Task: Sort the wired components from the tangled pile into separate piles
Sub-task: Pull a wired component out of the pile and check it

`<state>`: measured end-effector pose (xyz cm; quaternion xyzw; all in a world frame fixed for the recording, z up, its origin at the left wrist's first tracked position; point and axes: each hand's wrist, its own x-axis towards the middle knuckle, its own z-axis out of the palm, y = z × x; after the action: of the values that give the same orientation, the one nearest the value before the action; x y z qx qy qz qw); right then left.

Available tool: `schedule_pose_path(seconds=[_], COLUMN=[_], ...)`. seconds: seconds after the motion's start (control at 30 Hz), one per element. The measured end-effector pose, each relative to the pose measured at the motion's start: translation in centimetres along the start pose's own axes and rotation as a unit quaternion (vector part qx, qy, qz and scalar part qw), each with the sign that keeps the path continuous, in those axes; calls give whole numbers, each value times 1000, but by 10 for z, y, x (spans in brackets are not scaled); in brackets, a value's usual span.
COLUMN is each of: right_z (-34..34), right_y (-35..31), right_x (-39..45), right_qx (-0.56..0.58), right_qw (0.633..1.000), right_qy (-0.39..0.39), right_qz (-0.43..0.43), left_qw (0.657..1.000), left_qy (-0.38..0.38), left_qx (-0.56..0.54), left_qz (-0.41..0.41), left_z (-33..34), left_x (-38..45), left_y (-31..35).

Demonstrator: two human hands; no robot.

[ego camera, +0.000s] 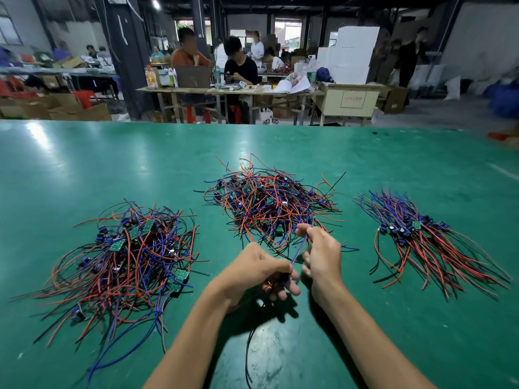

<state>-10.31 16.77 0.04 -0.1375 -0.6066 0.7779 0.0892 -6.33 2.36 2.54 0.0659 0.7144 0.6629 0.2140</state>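
Two sorted piles flank the tangled pile (269, 203), still large. Left hand (252, 273) grips one component (282, 277); right hand (320, 254) pinches its blue wire (299, 248).

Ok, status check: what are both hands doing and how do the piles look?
Left hand grips a wired component. Right hand pinches its blue wire. Tangled pile centre, sorted piles left and right. Nothing blocking.
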Motion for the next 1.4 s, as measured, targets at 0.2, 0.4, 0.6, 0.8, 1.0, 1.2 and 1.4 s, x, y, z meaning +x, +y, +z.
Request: schedule_pose_path(seconds=[0.2,0.4,0.6,0.8,1.0,1.2,1.4], right_z=[-8,-6,-18,-25,-27,-31,-26], right_y=[-9,-17,-24,-27,-31,-41,-47], right_x=[1,-9,0,8,7,9,1], right_qx=[174,29,80,68,117,250,175], right_qw=[983,977,991,995,993,964,976], right_qy=[-45,-4,1,47,0,-84,-129], right_qz=[37,-211,-103,-63,-26,42,-20], left_qw=[1000,999,998,995,956,755,817], left_qy=[-3,12,-8,55,181,355,374], left_qx=[-22,-40,-40,2,115,354,295], left_qz=[-2,31,44,86,202,422,326], left_z=[-4,-11,-23,-28,-24,-20,-22], left_x=[-3,2,1,1,8,6,-6], left_y=[3,0,0,-5,-6,-8,8])
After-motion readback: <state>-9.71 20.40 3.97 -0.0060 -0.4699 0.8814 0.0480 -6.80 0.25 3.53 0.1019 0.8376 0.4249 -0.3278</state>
